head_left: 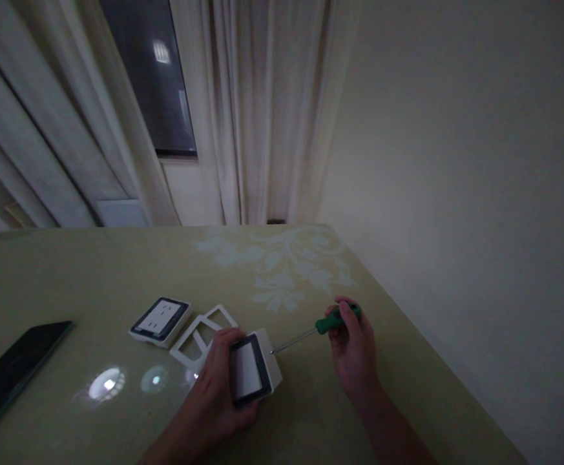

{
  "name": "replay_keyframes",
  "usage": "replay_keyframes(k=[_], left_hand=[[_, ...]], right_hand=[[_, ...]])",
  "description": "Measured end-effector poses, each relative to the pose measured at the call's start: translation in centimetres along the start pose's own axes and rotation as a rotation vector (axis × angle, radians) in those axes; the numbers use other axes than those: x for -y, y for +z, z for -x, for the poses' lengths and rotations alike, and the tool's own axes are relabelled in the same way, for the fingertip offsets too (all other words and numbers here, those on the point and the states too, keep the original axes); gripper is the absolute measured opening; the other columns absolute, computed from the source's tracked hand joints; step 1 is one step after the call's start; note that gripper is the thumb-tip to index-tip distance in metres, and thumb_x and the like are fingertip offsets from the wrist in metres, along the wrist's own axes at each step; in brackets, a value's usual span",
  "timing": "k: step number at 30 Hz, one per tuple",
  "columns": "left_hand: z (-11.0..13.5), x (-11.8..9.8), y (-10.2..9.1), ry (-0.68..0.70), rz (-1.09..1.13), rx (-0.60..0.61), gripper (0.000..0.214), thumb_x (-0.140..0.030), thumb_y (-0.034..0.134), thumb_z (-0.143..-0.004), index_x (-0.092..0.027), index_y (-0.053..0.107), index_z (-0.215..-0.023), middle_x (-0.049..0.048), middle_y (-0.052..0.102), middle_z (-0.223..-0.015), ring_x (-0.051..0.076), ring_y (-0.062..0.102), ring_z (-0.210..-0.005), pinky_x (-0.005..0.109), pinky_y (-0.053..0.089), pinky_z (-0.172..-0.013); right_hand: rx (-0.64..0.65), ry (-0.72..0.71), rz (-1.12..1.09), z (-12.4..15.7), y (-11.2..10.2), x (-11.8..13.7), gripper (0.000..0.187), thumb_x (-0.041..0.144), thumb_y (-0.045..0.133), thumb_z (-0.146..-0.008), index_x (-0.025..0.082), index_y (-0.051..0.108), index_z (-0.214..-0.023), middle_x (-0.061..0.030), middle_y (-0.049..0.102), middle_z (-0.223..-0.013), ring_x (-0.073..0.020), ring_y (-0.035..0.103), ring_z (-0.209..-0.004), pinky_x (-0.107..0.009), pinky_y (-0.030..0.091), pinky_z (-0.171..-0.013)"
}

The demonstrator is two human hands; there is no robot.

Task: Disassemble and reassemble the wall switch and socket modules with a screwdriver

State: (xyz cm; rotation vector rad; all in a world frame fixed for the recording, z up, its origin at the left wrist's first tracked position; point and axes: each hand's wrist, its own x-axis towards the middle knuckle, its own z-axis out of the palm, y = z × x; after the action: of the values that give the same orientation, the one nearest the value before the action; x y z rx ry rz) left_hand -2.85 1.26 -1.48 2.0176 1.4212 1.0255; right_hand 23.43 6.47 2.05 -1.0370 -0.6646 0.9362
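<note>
The person's left hand (pixel 221 384) is closed around a white wall-switch module (pixel 251 369). It holds the module tilted up on the table (pixel 92 271) near the front edge, with the dark-framed face turned towards the camera. The right hand (pixel 354 352) grips a green-handled screwdriver (pixel 337 319) in a fingertip hold. The thin shaft runs down and left until its tip meets the module's right side wall. The lighting is too dim to show whether the tip sits in a slot or on a screw.

The step in hand appears to be working the tool into the side of the housing while the other hand braces it. That calls for a firm left-hand hold so the module does not slide. It also calls for a steady tip kept in line with the side wall and light pressure, since a slip would send the blade towards the holding fingers.

Just behind the left hand lie two white cover frames (pixel 205 330), overlapping each other. Beside them, further left, a second switch module (pixel 160 318) lies flat. A dark phone (pixel 15 369) lies well apart at the left edge.
</note>
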Motion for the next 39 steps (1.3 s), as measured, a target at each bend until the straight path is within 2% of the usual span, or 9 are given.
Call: replay_keyframes(k=[7,14,19,22,25,27,30,35,39], left_hand=[[-0.6,-0.5,-0.6,0.044,-0.044,0.175,0.077,-0.022,0.078,-0.074,-0.031,0.052,-0.146,0.0118,0.063,-0.144,0.036,0.063,-0.133,0.050,0.055,-0.115],[-0.6,-0.8,-0.7,0.072,-0.066,0.255,0.080,-0.026,0.083,-0.072,-0.030,0.056,-0.147,0.0118,0.066,-0.142,0.037,0.063,-0.130,0.051,0.053,-0.114],[-0.5,-0.4,-0.7,0.102,-0.112,0.266,0.078,-0.037,0.089,-0.075,-0.030,0.059,-0.147,0.0114,0.066,-0.141,0.037,0.062,-0.131,0.051,0.053,-0.114],[-0.3,-0.5,-0.1,0.108,-0.152,0.247,0.072,-0.045,0.086,-0.082,-0.030,0.060,-0.147,0.0113,0.067,-0.143,0.036,0.062,-0.132,0.050,0.053,-0.115],[0.1,-0.8,1.2,0.117,-0.201,0.207,0.066,-0.050,0.081,-0.088,-0.029,0.061,-0.148,0.0118,0.069,-0.143,0.036,0.063,-0.131,0.050,0.053,-0.113],[0.4,-1.1,2.2,0.110,-0.247,0.187,0.061,-0.048,0.077,-0.092,-0.027,0.062,-0.148,0.0122,0.071,-0.141,0.036,0.064,-0.128,0.052,0.054,-0.110],[0.7,-1.7,3.5,0.063,-0.330,0.153,0.054,-0.040,0.069,-0.095,-0.023,0.065,-0.147,0.0132,0.074,-0.135,0.037,0.066,-0.123,0.055,0.053,-0.107],[0.9,-2.2,4.2,0.079,-0.391,0.096,0.051,-0.032,0.065,-0.094,-0.022,0.068,-0.144,0.0124,0.076,-0.131,0.035,0.067,-0.119,0.052,0.053,-0.103],[0.8,-2.4,4.4,0.091,-0.409,0.035,0.049,-0.030,0.066,-0.093,-0.021,0.070,-0.142,0.0124,0.076,-0.128,0.035,0.067,-0.117,0.051,0.053,-0.099]], right_hand=[[0.061,-0.036,0.009,0.4,-0.3,0.3,0.047,0.056,0.090,-0.079,0.024,0.059,-0.095,0.0040,0.064,-0.075,-0.0080,0.047,-0.051,-0.017,0.036,-0.041],[0.107,-0.149,0.114,0.9,-0.7,0.2,0.045,0.058,0.086,-0.086,0.024,0.058,-0.095,0.0022,0.061,-0.079,-0.0117,0.055,-0.062,-0.017,0.046,-0.048],[0.186,-0.250,0.197,1.2,-0.8,0.3,0.037,0.053,0.083,-0.090,0.023,0.061,-0.095,0.0009,0.061,-0.081,-0.0123,0.055,-0.065,-0.017,0.045,-0.049],[0.225,-0.331,0.239,1.5,-0.8,0.4,0.030,0.049,0.078,-0.096,0.023,0.061,-0.097,0.0010,0.060,-0.081,-0.0121,0.055,-0.064,-0.017,0.043,-0.047],[0.255,-0.408,0.262,1.7,-0.5,0.5,0.025,0.043,0.075,-0.097,0.024,0.062,-0.106,0.0017,0.062,-0.081,-0.0128,0.058,-0.062,-0.019,0.047,-0.050],[0.259,-0.499,0.292,1.9,-0.4,0.7,0.022,0.037,0.075,-0.097,0.025,0.062,-0.110,0.0013,0.065,-0.083,-0.0138,0.062,-0.065,-0.022,0.054,-0.055],[0.268,-0.670,0.376,2.3,-0.4,1.3,0.014,0.028,0.074,-0.097,0.025,0.063,-0.103,0.0010,0.066,-0.084,-0.0141,0.065,-0.068,-0.022,0.058,-0.061],[0.314,-0.881,0.567,3.2,-0.2,3.0,0.016,0.024,0.073,-0.098,0.024,0.058,-0.091,0.0060,0.058,-0.071,-0.0100,0.057,-0.056,-0.018,0.050,-0.055],[0.364,-0.998,0.876,3.4,0.9,5.3,0.027,0.033,0.069,-0.102,0.022,0.055,-0.082,0.0073,0.054,-0.061,-0.0085,0.050,-0.046,-0.021,0.041,-0.051]])
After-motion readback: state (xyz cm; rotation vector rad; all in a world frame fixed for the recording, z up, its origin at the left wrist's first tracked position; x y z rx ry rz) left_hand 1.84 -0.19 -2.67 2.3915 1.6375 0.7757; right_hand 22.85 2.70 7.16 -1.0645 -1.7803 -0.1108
